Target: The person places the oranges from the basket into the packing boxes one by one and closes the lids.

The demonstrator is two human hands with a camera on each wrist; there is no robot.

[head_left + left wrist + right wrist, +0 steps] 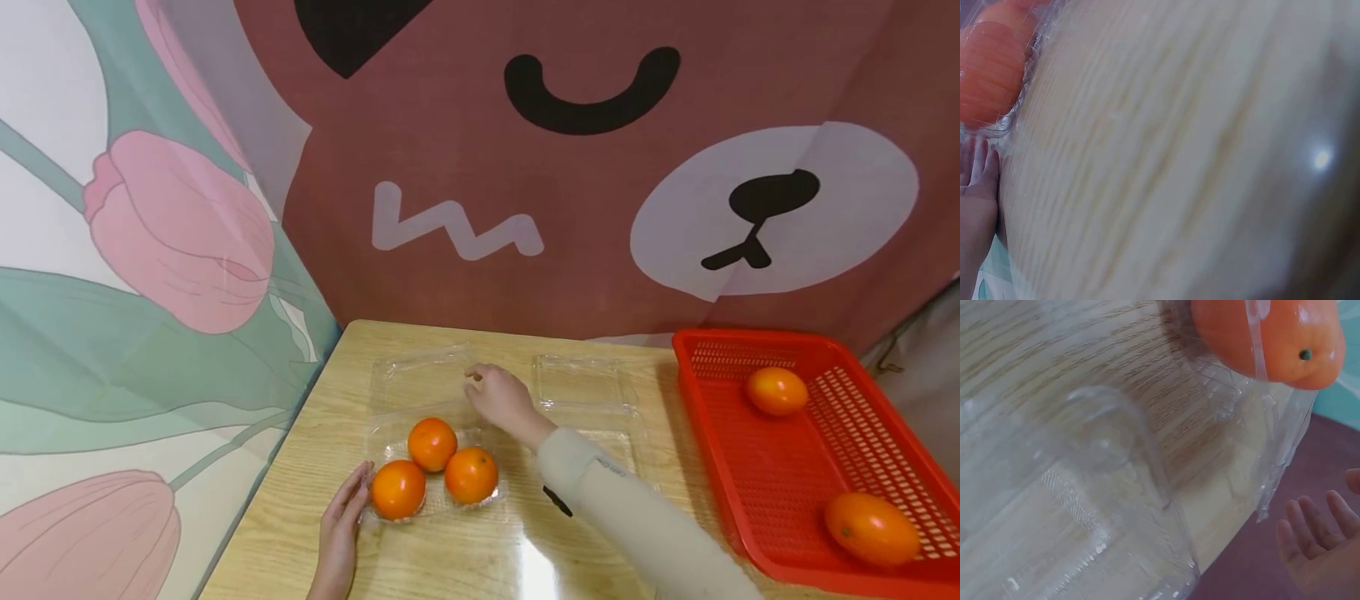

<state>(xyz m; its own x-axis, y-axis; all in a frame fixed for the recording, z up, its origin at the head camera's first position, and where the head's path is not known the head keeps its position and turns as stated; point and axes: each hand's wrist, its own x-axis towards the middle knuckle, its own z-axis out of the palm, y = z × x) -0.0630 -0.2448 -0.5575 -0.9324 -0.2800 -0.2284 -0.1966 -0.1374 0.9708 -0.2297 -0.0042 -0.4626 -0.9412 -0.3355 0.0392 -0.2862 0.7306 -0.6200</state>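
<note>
Three oranges (432, 445) sit in a clear plastic clamshell box (437, 495), whose lid (420, 379) lies folded back toward the wall. My left hand (342, 521) rests its extended fingers against the box's left side, beside the nearest orange (991, 75) in the left wrist view. Near the right edge of that lid hovers my right hand (504, 402), its fingers loosely bent around nothing. In the right wrist view, this hand (1325, 550) appears beside the lid's clear edge (1272, 469), apart from it.
A second clear clamshell box (611, 450) lies opened under and behind the right forearm (637, 517). To the right, a red plastic basket (772, 475) holds two oranges (777, 391). A printed cloth (465, 292) hangs along the back of the wooden table (285, 517).
</note>
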